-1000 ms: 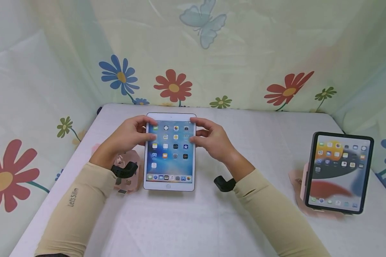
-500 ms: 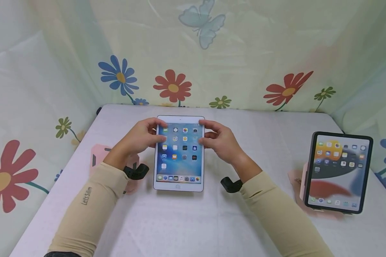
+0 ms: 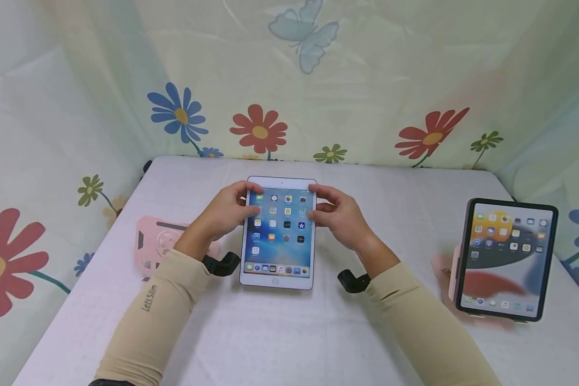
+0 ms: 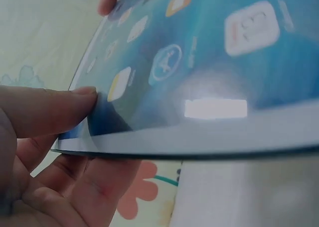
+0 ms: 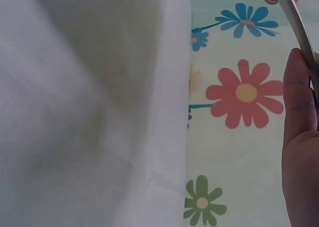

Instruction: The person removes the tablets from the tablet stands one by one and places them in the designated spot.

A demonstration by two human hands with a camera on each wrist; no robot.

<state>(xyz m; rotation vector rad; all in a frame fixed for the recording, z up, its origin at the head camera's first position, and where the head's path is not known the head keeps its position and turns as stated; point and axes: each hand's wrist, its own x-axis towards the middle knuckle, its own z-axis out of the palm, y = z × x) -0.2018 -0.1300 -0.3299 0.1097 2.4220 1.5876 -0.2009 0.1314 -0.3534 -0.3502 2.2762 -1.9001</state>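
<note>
A small white tablet (image 3: 280,233) with a lit home screen is held over the middle of the white table (image 3: 289,332). My left hand (image 3: 227,212) grips its left edge, thumb on the screen border and fingers underneath. My right hand (image 3: 340,214) grips its right edge the same way. The left wrist view shows the tablet (image 4: 209,72) from close up, tilted, with my thumb (image 4: 50,110) on top. In the right wrist view only the tablet's thin edge (image 5: 299,25) and my right hand (image 5: 299,137) appear at the frame's right side.
A pink stand (image 3: 160,247) lies flat on the table to the left of my left arm. A larger tablet in a black case (image 3: 506,260) leans upright on a pink stand at the right. Floral cloth (image 3: 289,80) walls surround the table.
Both hands have carried the white tablet to the right, away from the pink stand, which now lies uncovered at the left.
</note>
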